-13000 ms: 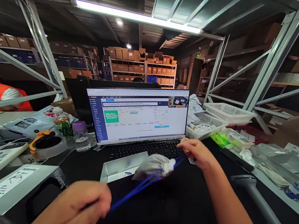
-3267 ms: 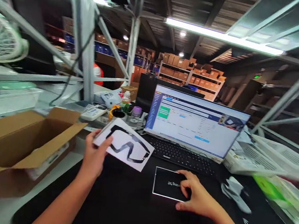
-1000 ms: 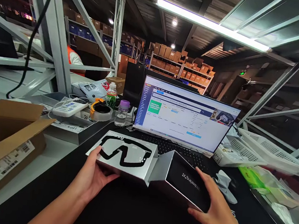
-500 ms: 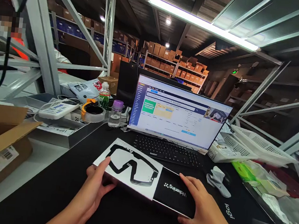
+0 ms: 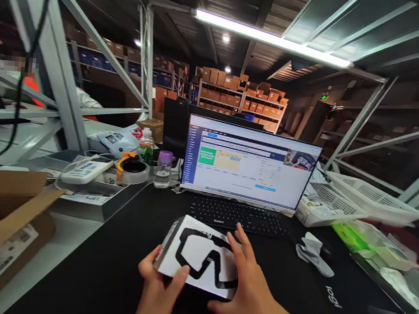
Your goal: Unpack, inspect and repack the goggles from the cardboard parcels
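Note:
A white goggles box (image 5: 194,260) with a black goggle frame printed on its top is held just above the black desk mat, tilted toward me. My left hand (image 5: 162,277) grips its left end, the thumb on the top face near the front edge. Around the right end curves my right hand (image 5: 247,276), its fingers along the far side and the thumb low at the near corner. No black inner tray shows outside the sleeve. The box's underside is hidden.
Behind the box are a black keyboard (image 5: 238,216) and a lit monitor (image 5: 249,166). An open cardboard box (image 5: 1,250) stands at left, near a tape roll (image 5: 132,169) and a purple-capped bottle (image 5: 163,169). White baskets (image 5: 333,207) and a grey cloth (image 5: 315,255) are at right.
The black inner tray, half out of the sleeve before, is now inside it. My right hand has moved left with it, and my left hand has shifted to the box's left end.

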Demonstrator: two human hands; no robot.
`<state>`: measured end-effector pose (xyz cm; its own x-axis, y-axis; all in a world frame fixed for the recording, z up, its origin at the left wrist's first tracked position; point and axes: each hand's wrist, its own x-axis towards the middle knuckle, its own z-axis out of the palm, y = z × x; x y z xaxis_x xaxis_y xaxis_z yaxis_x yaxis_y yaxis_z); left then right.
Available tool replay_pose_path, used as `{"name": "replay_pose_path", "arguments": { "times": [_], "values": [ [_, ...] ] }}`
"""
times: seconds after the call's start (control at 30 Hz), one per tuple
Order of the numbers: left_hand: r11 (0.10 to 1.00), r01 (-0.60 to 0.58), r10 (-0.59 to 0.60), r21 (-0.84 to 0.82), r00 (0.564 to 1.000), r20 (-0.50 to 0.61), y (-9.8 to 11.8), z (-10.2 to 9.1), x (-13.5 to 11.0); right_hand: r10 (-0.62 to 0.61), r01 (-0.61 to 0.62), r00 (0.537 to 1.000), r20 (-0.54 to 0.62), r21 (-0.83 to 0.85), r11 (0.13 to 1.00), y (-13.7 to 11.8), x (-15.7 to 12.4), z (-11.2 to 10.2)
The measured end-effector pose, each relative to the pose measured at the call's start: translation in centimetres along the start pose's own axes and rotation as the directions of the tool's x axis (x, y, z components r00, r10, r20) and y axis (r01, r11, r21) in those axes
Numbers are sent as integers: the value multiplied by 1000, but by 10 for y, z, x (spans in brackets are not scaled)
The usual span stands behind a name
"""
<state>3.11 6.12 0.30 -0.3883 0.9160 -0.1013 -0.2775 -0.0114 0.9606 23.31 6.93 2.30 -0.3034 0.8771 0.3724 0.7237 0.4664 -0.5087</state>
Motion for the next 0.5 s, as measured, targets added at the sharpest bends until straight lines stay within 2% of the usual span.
{"name": "replay_pose_path", "arguments": {
  "times": [0.07,0.13,0.2,0.3,0.33,0.4,0.43,0.47,0.5],
  "values": [
    [992,-129,129,-7,990,55,-3,0,-10,-41,46,997,-60,84,995,10,5,8],
    [961,-274,276,-30,950,147,-3,-3,-17,-39,59,993,-107,189,980,23,10,11],
    [933,-353,358,-65,904,234,1,-9,-16,0,41,993,-121,338,940,32,13,11],
    [942,-323,332,-95,846,416,5,-15,-4,61,-1,995,-84,584,812,29,9,11],
    [951,-297,300,-87,813,499,5,-17,2,73,-26,996,-46,645,763,24,7,12],
    [966,-256,220,-43,718,661,-1,-17,13,73,-90,996,55,718,691,13,1,15],
    [968,-250,186,-14,678,712,-6,-16,17,61,-121,992,108,738,663,7,-2,16],
    [966,-259,166,16,664,729,-12,-16,19,41,-144,987,155,753,642,3,-5,17],
    [961,-273,156,47,674,722,-18,-15,20,16,-162,981,196,760,630,0,-7,17]
  ]
}}
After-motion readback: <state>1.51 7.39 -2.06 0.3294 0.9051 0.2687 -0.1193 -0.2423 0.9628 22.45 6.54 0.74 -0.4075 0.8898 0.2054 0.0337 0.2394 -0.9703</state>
